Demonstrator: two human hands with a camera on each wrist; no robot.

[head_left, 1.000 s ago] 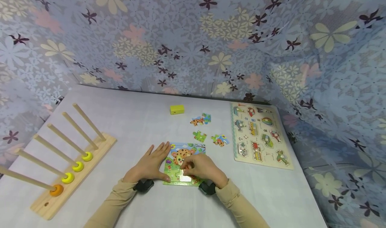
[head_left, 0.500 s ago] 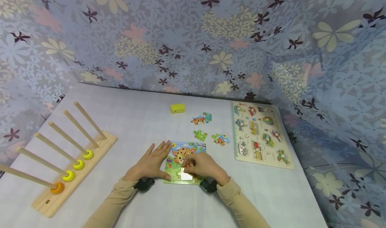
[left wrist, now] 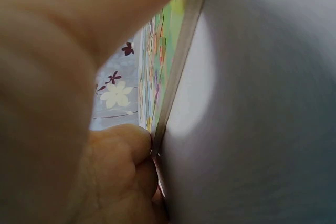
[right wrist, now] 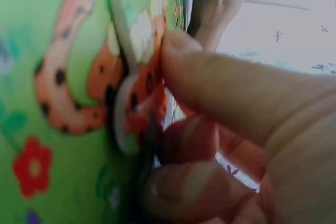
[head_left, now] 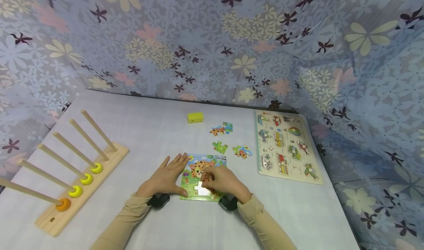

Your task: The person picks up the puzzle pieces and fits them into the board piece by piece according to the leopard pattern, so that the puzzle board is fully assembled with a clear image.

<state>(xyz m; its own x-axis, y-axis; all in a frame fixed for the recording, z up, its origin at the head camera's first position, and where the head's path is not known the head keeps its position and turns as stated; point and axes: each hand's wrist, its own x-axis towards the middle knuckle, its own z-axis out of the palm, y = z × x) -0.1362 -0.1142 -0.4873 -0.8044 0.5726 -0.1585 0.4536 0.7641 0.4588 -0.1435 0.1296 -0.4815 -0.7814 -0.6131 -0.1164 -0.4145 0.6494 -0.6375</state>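
Note:
A leopard jigsaw puzzle (head_left: 185, 191) lies in its thin board, with a white, piece-shaped gap (head_left: 202, 189) near the front edge. My right hand (head_left: 226, 182) is bent over this gap. In the right wrist view its thumb and fingers pinch a spotted puzzle piece (right wrist: 140, 40), which stands tilted up from the picture around it. My left hand (head_left: 167, 177) is spread flat along the puzzle's left side, thumb at the lower left corner. The left wrist view shows the fingers against the board's edge (left wrist: 181, 72).
Several loose puzzle pieces (head_left: 220, 147) lie behind the puzzle, with a yellow block (head_left: 195, 117) farther back. A knob puzzle board (head_left: 288, 147) is on the right. On the left stands a wooden peg rack (head_left: 82, 195) with yellow and orange rings.
The white gap now shows a fuller piece outline, with a notch at its left. My right fingers have shifted only slightly, and the left hand has stayed in place.

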